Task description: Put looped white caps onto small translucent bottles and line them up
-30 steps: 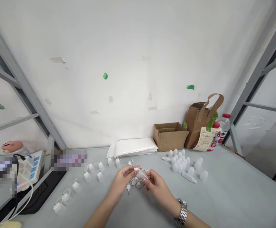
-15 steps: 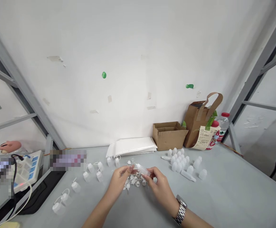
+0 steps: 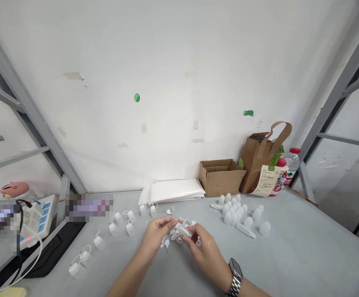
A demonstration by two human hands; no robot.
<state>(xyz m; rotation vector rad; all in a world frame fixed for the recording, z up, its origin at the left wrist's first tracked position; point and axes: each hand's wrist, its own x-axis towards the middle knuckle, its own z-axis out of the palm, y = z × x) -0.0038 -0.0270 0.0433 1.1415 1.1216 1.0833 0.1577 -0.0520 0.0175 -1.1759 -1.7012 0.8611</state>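
A small clear plastic squeeze bottle (image 3: 184, 230) lies slantwise between my hands, its top end toward the left. My right hand (image 3: 204, 247), with a metal-band watch on the wrist, is closed around the bottle's lower end. At the bottle's top end, the fingers of my left hand (image 3: 158, 236) are pinched together; whether a cap is between them is hidden. Just beneath and behind my hands is a pile of loose white caps with straps (image 3: 173, 236). One strapped cap (image 3: 169, 211) lies apart, behind the pile.
Several capped bottles (image 3: 129, 229) stand to the left. Uncapped bottles (image 3: 233, 212) cluster at the right. Along the wall are white envelopes (image 3: 176, 190), a cardboard box (image 3: 221, 183), a paper bag (image 3: 252, 165) and a drink bottle (image 3: 293, 161). A power strip (image 3: 38, 220) sits far left.
The bottle has come lower and slightly left, tilting its top end toward my left fingers. My left fingertips now meet that end. More of the cap pile shows behind my hands.
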